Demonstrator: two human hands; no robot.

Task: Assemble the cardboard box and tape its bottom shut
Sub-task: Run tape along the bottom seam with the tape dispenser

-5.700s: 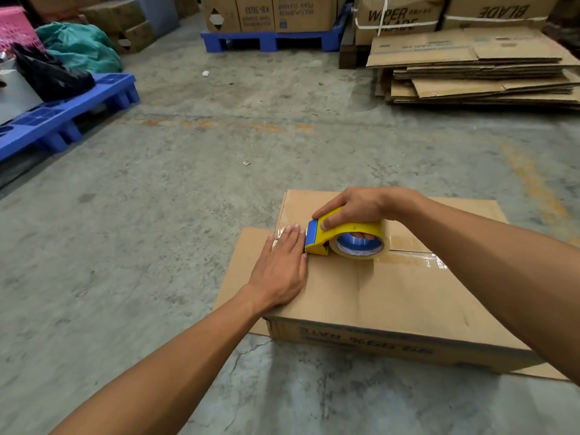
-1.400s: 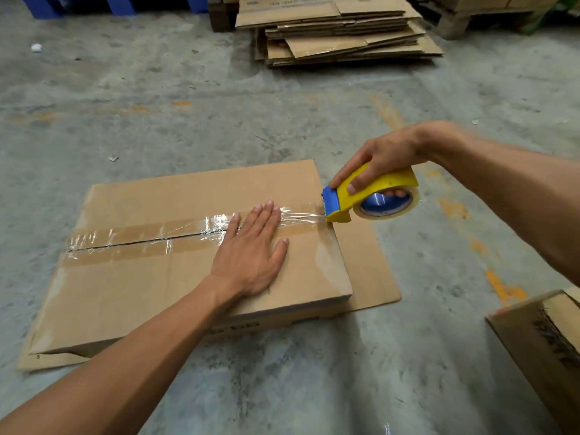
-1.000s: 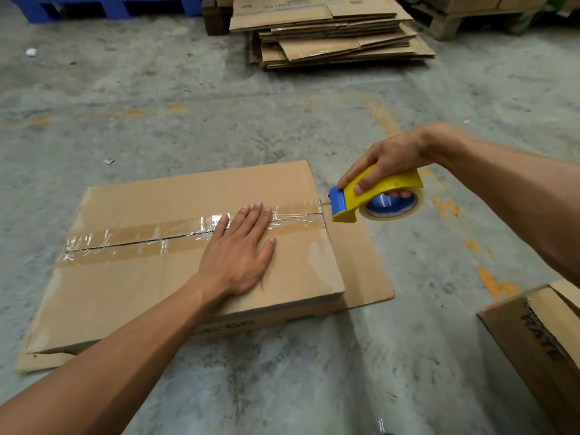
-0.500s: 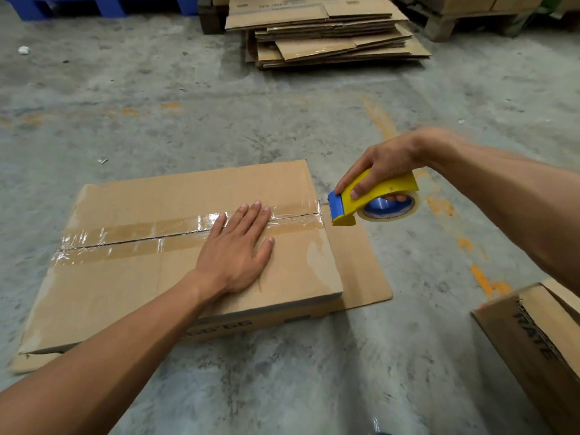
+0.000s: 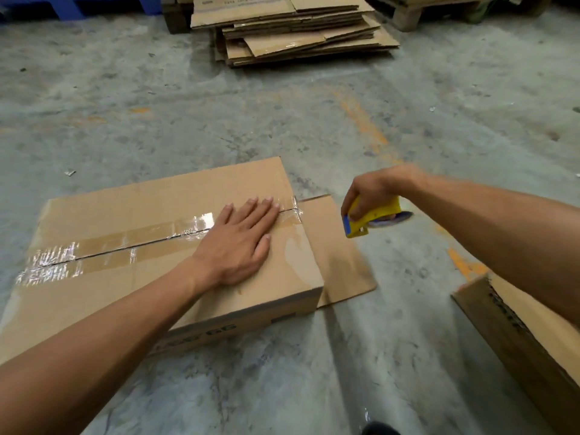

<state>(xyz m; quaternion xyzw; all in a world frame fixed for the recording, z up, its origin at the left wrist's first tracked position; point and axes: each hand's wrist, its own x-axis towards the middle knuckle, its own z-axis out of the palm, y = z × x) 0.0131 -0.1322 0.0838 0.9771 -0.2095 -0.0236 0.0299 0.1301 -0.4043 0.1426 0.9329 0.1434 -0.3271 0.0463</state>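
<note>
A brown cardboard box (image 5: 131,208) lies upside down on the concrete floor, its bottom face up. A strip of clear tape (image 5: 103,249) runs along the whole centre seam. My left hand (image 5: 238,243) presses flat on the tape near the box's right end, fingers spread. My right hand (image 5: 373,191) holds a yellow and blue tape dispenser (image 5: 370,219) in the air, to the right of the box and apart from it. One flap (image 5: 339,255) of the box lies flat on the floor beyond the right edge.
A stack of flattened cardboard sheets (image 5: 295,29) lies on the floor at the back. Another cardboard box (image 5: 518,334) stands at the lower right, close to my right forearm. Blue pallets (image 5: 78,4) and a wooden pallet (image 5: 408,14) line the far edge.
The right hand has pulled the dispenser away from the box's right edge, so the tape no longer joins them. The left hand has slid right along the tape toward the box's end.
</note>
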